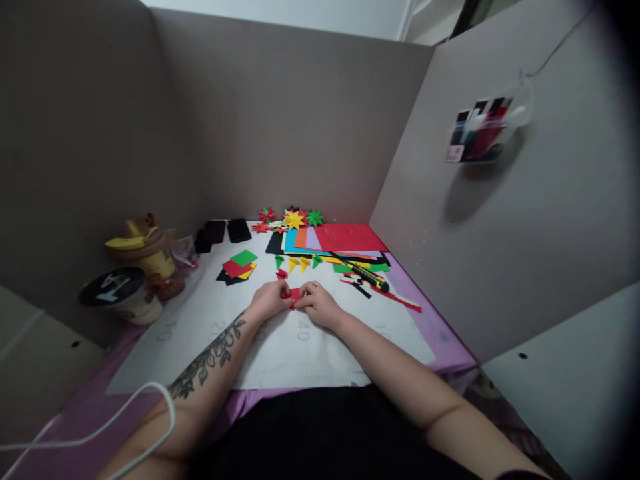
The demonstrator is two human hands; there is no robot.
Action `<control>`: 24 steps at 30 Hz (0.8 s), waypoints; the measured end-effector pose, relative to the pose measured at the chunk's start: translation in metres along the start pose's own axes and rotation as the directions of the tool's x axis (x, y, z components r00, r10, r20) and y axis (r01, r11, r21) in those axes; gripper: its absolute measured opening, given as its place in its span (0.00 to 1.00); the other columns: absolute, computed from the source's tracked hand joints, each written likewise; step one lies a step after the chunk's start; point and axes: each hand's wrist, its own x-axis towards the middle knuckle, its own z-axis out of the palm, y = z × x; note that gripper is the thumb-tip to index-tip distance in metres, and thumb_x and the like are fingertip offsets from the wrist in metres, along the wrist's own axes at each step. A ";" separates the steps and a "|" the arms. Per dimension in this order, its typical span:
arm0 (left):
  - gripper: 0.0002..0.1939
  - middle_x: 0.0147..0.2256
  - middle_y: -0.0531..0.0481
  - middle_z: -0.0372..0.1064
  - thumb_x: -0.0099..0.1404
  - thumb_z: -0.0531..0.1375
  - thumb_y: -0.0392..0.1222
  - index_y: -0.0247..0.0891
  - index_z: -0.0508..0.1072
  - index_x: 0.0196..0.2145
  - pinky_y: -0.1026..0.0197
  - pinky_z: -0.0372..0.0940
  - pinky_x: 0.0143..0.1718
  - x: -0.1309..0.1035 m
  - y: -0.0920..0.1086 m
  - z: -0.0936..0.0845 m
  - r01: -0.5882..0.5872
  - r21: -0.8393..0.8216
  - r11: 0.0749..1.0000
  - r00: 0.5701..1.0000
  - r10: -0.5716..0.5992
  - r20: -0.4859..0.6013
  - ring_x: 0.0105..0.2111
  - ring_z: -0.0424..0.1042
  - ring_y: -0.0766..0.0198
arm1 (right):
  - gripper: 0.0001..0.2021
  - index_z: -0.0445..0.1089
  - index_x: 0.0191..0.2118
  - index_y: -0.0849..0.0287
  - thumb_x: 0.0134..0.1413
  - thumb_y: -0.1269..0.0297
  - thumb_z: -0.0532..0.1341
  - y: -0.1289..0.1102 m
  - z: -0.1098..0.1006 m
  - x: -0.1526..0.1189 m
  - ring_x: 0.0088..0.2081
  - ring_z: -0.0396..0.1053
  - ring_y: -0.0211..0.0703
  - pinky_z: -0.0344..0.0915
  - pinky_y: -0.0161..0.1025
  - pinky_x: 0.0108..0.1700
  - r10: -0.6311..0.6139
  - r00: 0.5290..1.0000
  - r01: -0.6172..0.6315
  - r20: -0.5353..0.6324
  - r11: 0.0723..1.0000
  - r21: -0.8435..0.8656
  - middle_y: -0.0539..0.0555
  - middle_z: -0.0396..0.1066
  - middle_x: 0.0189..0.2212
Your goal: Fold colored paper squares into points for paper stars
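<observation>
A small red paper piece [294, 294] lies between my two hands over the white mat [280, 367]. My left hand [271, 299] pinches its left side, and my right hand [319, 305] has its fingers closed on the right side. Just beyond my hands is a small folded red piece [281, 274]. Behind it stand folded green pieces [279, 262] and yellow pieces [293, 265] in a row. Loose paper squares, with a green one [244, 258] on top, are piled to the left of my hands.
Folded paper stars [295, 220] sit at the back, before coloured sheets [350, 237]. A yellow-black cutter [370, 276] and paper strips lie right. Pots, one with a black lid [114, 287], stand left. Dark flat objects [239, 231] lie back left. A white cable [173, 413] crosses my left forearm.
</observation>
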 end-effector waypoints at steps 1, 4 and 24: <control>0.10 0.30 0.52 0.72 0.50 0.63 0.44 0.39 0.70 0.31 0.66 0.54 0.25 0.000 0.000 0.000 0.002 -0.001 1.000 1.000 -0.002 0.002 0.29 0.68 0.64 | 0.14 0.78 0.32 0.56 0.48 0.80 0.59 0.000 0.001 0.000 0.40 0.59 0.43 0.59 0.42 0.45 -0.017 1.000 0.017 0.009 1.000 -0.001 0.54 0.65 0.34; 0.11 0.30 0.53 0.71 0.50 0.63 0.46 0.39 0.70 0.31 0.66 0.53 0.24 0.000 -0.001 0.000 0.004 -0.003 1.000 1.000 -0.004 0.006 0.28 0.68 0.64 | 0.13 0.78 0.32 0.55 0.48 0.79 0.59 0.001 0.002 0.002 0.40 0.60 0.43 0.60 0.42 0.44 -0.011 0.999 0.010 0.052 1.000 0.018 0.53 0.66 0.34; 0.09 0.30 0.53 0.71 0.50 0.63 0.45 0.40 0.70 0.29 0.65 0.54 0.25 -0.001 0.001 -0.001 0.004 -0.010 1.000 1.000 -0.004 -0.006 0.29 0.68 0.63 | 0.13 0.77 0.35 0.56 0.52 0.75 0.56 0.004 -0.018 0.000 0.40 0.59 0.48 0.56 0.44 0.42 0.121 0.991 -0.099 0.053 0.947 -0.307 0.58 0.67 0.35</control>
